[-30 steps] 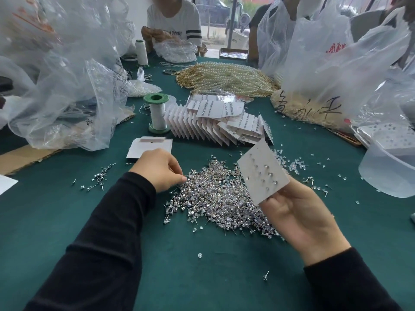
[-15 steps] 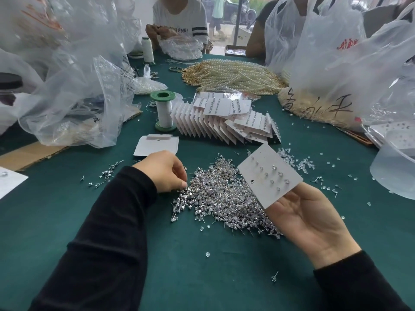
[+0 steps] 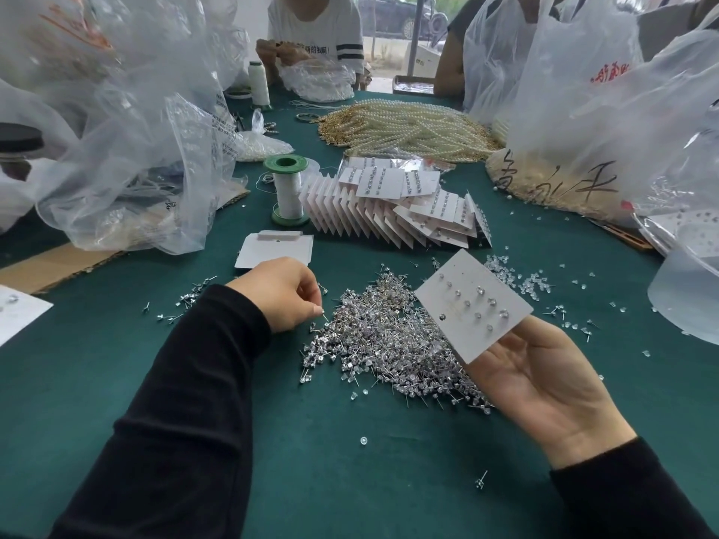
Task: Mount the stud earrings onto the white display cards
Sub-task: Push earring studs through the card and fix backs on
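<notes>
Now card [image 3: 472,305] tilted, studs upward

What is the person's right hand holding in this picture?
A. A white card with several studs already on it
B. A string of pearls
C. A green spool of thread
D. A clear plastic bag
A: the right hand holds up a white card with several studs already pushed through it, above the pile of loose studs, while the green spool stands untouched further back on the table.

Stud [image 3: 324,313] now in left hand [image 3: 286,293]
</notes>
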A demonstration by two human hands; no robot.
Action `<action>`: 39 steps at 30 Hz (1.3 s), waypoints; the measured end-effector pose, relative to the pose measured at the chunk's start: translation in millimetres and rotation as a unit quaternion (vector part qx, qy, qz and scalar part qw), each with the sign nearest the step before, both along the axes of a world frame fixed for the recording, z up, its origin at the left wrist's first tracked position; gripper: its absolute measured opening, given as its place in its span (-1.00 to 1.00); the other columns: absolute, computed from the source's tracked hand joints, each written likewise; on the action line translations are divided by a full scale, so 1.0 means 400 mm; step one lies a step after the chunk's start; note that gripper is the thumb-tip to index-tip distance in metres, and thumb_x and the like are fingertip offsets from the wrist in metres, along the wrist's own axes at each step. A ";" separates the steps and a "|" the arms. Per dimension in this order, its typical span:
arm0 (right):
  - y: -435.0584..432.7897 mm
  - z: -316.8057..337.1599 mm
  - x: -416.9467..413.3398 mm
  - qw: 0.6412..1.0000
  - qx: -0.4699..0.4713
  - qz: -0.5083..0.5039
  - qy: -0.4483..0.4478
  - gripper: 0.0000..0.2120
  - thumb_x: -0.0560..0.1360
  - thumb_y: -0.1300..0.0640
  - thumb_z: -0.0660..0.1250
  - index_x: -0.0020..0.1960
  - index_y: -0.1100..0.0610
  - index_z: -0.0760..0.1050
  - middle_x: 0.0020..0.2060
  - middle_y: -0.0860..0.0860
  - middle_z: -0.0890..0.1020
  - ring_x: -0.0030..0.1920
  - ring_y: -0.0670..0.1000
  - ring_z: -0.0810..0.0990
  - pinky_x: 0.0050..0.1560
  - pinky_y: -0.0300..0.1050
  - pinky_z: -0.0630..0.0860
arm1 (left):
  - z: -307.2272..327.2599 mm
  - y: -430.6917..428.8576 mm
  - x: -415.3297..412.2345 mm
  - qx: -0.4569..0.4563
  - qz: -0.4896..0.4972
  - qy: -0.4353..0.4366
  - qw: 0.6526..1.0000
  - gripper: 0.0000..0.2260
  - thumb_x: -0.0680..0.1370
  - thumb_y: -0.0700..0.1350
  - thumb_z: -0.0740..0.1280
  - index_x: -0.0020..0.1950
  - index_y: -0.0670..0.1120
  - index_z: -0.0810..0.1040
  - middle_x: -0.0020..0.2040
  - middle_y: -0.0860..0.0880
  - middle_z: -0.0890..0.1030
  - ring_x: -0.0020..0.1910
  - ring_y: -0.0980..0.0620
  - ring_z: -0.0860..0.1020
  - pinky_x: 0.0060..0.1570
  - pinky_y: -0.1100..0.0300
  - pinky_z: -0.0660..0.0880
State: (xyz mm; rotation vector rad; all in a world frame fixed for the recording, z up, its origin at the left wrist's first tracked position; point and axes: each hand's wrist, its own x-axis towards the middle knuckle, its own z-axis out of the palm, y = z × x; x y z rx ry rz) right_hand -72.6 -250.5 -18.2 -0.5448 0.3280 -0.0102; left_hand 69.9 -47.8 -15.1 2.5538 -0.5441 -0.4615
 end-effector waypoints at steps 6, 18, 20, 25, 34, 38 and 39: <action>0.002 0.006 -0.002 1.000 0.007 0.000 0.005 -0.44 -0.13 0.33 0.63 -0.13 0.35 0.65 -0.04 0.24 0.67 -0.05 0.17 0.67 -0.19 0.03 0.63 | -0.001 -0.001 -0.004 -0.032 -0.006 -0.004 0.999 -0.88 0.43 -0.14 0.41 -0.27 0.05 0.56 -0.27 0.05 0.58 -0.29 0.11 0.52 -0.16 0.25 0.45; 0.003 0.011 -0.006 1.000 0.006 0.003 0.006 -0.63 0.06 0.28 0.54 -0.15 0.35 0.65 -0.07 0.24 0.67 -0.07 0.15 0.67 -0.21 -0.01 0.64 | 0.002 -0.007 -0.005 0.024 -0.004 -0.041 0.999 -0.91 0.45 -0.12 0.39 -0.26 -0.01 0.58 -0.36 0.14 0.48 -0.28 0.15 0.44 -0.17 0.29 0.34; 0.004 0.011 -0.004 1.000 0.012 0.002 0.003 -0.56 -0.01 0.31 0.59 -0.15 0.35 0.65 -0.06 0.24 0.67 -0.06 0.16 0.67 -0.20 0.00 0.63 | 0.007 0.007 0.001 0.030 0.001 -0.026 0.999 -0.88 0.46 -0.14 0.37 -0.28 -0.01 0.55 -0.36 0.12 0.49 -0.33 0.17 0.44 -0.23 0.28 0.35; 0.001 0.009 -0.003 1.000 0.009 0.004 0.003 -0.33 -0.25 0.35 0.65 -0.14 0.36 0.64 -0.06 0.25 0.67 -0.07 0.17 0.67 -0.12 0.03 0.61 | 0.016 0.031 0.008 0.020 0.016 0.013 1.000 -0.81 0.42 -0.27 0.33 -0.32 0.00 0.55 -0.37 0.06 0.55 -0.36 0.08 0.52 -0.29 0.28 0.47; 0.001 0.006 -0.001 1.000 0.003 -0.008 0.012 -0.43 -0.11 0.34 0.62 -0.10 0.36 0.63 -0.06 0.25 0.67 -0.06 0.17 0.67 -0.18 0.04 0.63 | 0.007 0.034 0.005 -0.002 0.011 0.003 1.000 -0.83 0.30 -0.03 0.52 -0.17 0.03 0.61 -0.29 0.10 0.57 -0.31 0.20 0.52 -0.29 0.37 0.38; 0.002 0.008 -0.001 1.000 -0.001 -0.007 0.012 -0.32 -0.30 0.33 0.65 -0.16 0.35 0.65 -0.07 0.24 0.67 -0.08 0.16 0.67 -0.16 0.02 0.62 | 0.004 0.005 -0.008 0.026 -0.012 -0.015 0.999 -0.92 0.39 -0.14 0.44 -0.25 0.04 0.60 -0.35 0.10 0.55 -0.35 0.21 0.47 -0.35 0.38 0.37; 0.002 0.008 -0.001 1.000 -0.005 -0.008 0.012 -0.32 -0.31 0.33 0.65 -0.18 0.35 0.65 -0.08 0.24 0.67 -0.09 0.16 0.68 -0.19 0.02 0.63 | 0.003 0.002 -0.008 0.034 -0.013 -0.022 0.999 -0.88 0.40 -0.18 0.40 -0.27 0.04 0.59 -0.36 0.11 0.54 -0.35 0.21 0.46 -0.37 0.38 0.35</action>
